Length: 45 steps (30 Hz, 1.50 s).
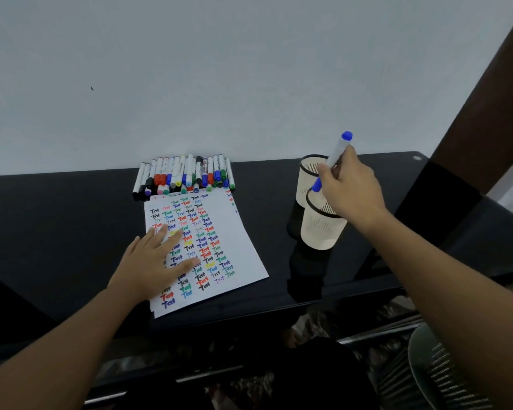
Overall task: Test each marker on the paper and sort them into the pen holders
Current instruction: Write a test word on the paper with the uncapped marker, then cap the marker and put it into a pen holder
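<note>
My right hand (350, 190) grips a blue marker (339, 149), held tilted with its lower blue end over the rim of the near pen holder (320, 232). A second cream pen holder (307, 170) stands just behind it. My left hand (154, 258) lies flat with spread fingers on the white paper (237, 247), which is covered in rows of coloured "Test" words. A pile of several markers (187, 174) lies against the wall at the paper's far edge.
The black table (57, 232) runs along a pale wall. A dark wooden post (486, 113) rises at the right. A mesh chair back (439, 371) shows at the lower right, below the table's front edge.
</note>
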Tool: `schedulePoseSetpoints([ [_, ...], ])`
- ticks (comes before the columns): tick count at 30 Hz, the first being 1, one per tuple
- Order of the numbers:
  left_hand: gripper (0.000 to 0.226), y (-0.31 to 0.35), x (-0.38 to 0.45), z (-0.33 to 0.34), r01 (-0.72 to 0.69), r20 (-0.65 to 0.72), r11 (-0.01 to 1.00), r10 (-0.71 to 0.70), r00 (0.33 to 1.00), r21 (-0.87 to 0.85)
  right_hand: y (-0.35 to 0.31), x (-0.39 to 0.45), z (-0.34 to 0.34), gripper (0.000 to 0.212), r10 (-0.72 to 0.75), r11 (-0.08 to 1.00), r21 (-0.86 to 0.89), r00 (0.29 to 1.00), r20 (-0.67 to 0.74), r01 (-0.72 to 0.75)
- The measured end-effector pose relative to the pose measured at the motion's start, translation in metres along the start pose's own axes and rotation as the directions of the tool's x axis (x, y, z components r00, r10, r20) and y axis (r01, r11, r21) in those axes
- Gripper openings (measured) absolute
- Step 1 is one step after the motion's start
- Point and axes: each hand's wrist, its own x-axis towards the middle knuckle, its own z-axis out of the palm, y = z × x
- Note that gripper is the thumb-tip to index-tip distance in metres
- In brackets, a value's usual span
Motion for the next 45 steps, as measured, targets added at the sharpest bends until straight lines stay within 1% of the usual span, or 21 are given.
schedulePoseSetpoints([
  [3, 0.103, -0.001, 0.001, 0.001, 0.0, -0.009, 1.0, 0.0, 1.0, 0.003, 0.009, -0.002, 0.004, 0.019, 0.034, 0.996, -0.087, 0.998, 0.058, -0.029],
  [5, 0.103, -0.001, 0.001, 0.002, 0.005, -0.005, 1.0, -0.005, 1.0, -0.008, 0.014, -0.003, 0.009, 0.022, 0.072, 0.993, -0.101, 0.992, 0.106, -0.061],
  [7, 0.103, -0.001, 0.001, 0.001, 0.008, 0.002, 1.0, -0.008, 1.0, -0.013, 0.016, -0.003, 0.013, 0.024, 0.102, 0.992, -0.087, 0.985, 0.142, -0.09],
  [9, 0.104, 0.0, 0.001, 0.0, 0.008, 0.004, 1.0, -0.007, 1.0, -0.014, 0.018, -0.002, 0.017, 0.019, 0.115, 0.993, -0.053, 0.983, 0.146, -0.108],
  [13, 0.104, 0.0, 0.001, -0.001, 0.008, 0.004, 1.0, -0.008, 1.0, -0.026, 0.016, -0.001, 0.022, 0.016, 0.096, 0.995, -0.007, 0.985, 0.142, -0.096],
  [17, 0.11, 0.001, 0.0, -0.003, 0.009, 0.011, 0.998, -0.009, 1.0, -0.055, 0.006, -0.001, 0.029, 0.017, -0.001, 1.0, -0.022, 0.995, 0.097, 0.003],
  [21, 0.118, 0.002, 0.002, -0.013, 0.037, 0.027, 0.988, -0.033, 0.999, -0.15, -0.016, 0.001, 0.042, 0.013, -0.138, 0.989, -0.041, 0.988, 0.071, 0.141],
  [22, 0.116, 0.002, 0.002, -0.016, 0.049, 0.022, 0.981, -0.046, 0.999, -0.188, -0.023, 0.002, 0.047, 0.014, -0.18, 0.982, -0.038, 0.981, 0.072, 0.183],
  [24, 0.105, 0.0, 0.003, -0.02, 0.068, 0.004, 0.968, -0.069, 0.998, -0.243, -0.036, 0.002, 0.062, 0.015, -0.26, 0.964, -0.034, 0.962, 0.085, 0.264],
  [26, 0.099, -0.004, 0.006, -0.023, 0.083, 0.0, 0.97, -0.086, 0.996, -0.227, -0.047, 0.003, 0.082, 0.016, -0.303, 0.95, -0.031, 0.944, 0.134, 0.31],
  [28, 0.099, -0.009, 0.013, -0.024, 0.101, 0.017, 0.982, -0.1, 0.995, -0.159, -0.054, 0.004, 0.104, 0.017, -0.295, 0.952, -0.021, 0.93, 0.217, 0.307],
  [31, 0.104, -0.019, 0.022, -0.023, 0.101, 0.041, 0.992, -0.099, 0.994, -0.071, -0.051, 0.011, 0.145, 0.023, -0.248, 0.964, -0.001, 0.907, 0.34, 0.264],
  [34, 0.105, -0.025, 0.024, -0.015, 0.083, 0.011, 0.996, -0.083, 0.997, -0.036, -0.038, 0.025, 0.183, 0.032, -0.183, 0.977, -0.021, 0.881, 0.437, 0.214],
  [40, 0.096, -0.027, 0.026, -0.01, 0.09, -0.015, 0.993, -0.091, 0.996, -0.07, -0.026, 0.06, 0.228, 0.042, -0.114, 0.969, -0.138, 0.868, 0.484, 0.204],
  [45, 0.092, -0.028, 0.027, -0.01, 0.096, -0.019, 0.993, -0.098, 0.995, -0.075, -0.025, 0.079, 0.244, 0.044, -0.116, 0.95, -0.203, 0.871, 0.478, 0.238],
])
